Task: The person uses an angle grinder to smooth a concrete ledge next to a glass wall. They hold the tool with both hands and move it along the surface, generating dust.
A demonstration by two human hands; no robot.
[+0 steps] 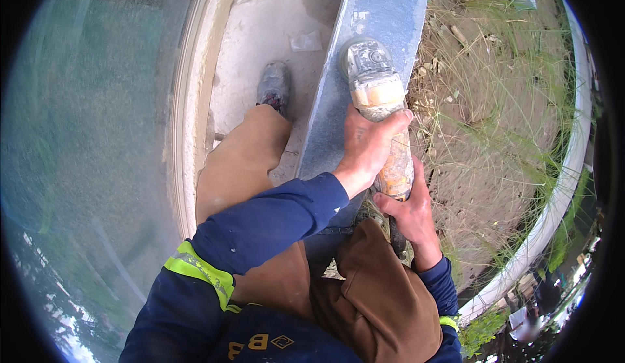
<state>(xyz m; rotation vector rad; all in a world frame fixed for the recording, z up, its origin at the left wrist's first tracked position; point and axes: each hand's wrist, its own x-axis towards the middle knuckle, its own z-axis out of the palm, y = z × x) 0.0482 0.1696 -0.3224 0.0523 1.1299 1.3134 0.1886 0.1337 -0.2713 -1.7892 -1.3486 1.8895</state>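
A dusty angle grinder (394, 166) with a worn yellow-orange body points away from me. Its head (370, 58) is over a long blue-grey ledge (384, 11); I cannot tell whether the disc touches the surface. My left hand (370, 143) wraps around the body just behind the head, thumb across the top. Farther back, my right hand (411, 210) grips the rear end, with a dark cable (396, 238) hanging below it. The disc itself is mostly hidden under the head.
Left of the ledge, my shoe (275, 84) stands on a pale, dusty floor (250, 44) beside a large framed window (97, 115). Scraps of clear plastic (306, 41) lie there. To the right are soil, dry leaves and grass (495, 122), bounded by a curved white kerb (553, 213).
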